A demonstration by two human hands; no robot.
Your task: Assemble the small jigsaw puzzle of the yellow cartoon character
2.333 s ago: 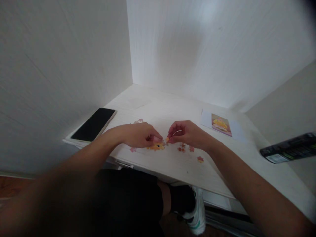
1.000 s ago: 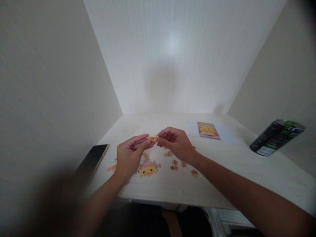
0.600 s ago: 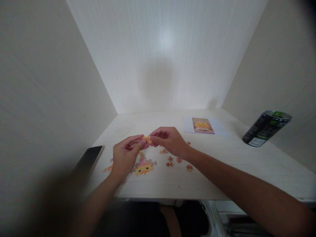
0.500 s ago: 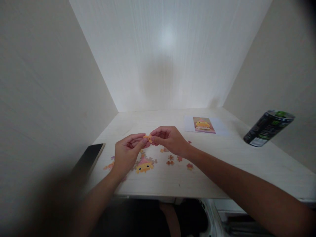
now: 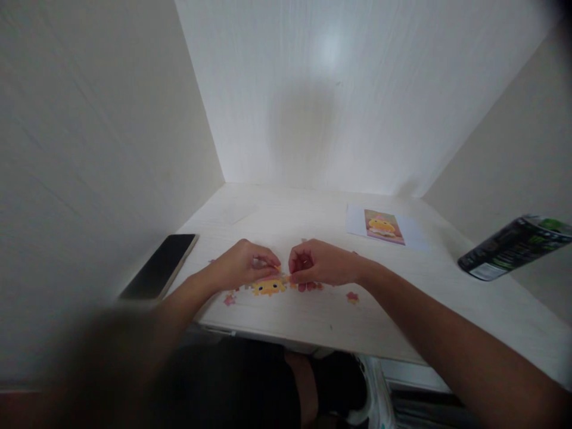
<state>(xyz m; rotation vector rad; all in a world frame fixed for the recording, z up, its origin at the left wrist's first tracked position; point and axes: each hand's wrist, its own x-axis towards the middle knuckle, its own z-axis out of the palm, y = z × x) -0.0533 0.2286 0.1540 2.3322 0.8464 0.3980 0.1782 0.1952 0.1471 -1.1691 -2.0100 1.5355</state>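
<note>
Both hands meet low over the white desk [image 5: 313,322] at the centre of my view, fingertips turned inward toward each other. The left hand [image 5: 243,269] curls down at about 9 o'clock from the assembled yellow puzzle section [image 5: 268,287], its thumb and forefinger pinched narrow at the section's upper edge, where a sliver of orange shows between the two hands; I judge it a small puzzle piece, though it is too small to be sure which hand has it. The right hand [image 5: 319,267] sits at 3 o'clock from that section, fingers folded tight and knuckles raised, its tips pressed close to the same seam, as if to steady the joint from the other side. Loose pink pieces lie on the desk about them: one [image 5: 229,299] at 8 o'clock from the section, another [image 5: 353,296] at 4 o'clock from the right hand. A reference picture card [image 5: 383,226] lies flat at 1 o'clock, well apart, face up where I can glance at it. A dark smartphone [image 5: 161,265] rests at the desk's left edge, and a black-and-green can [image 5: 513,247] stands far out at 3 o'clock, clear of the work.
</note>
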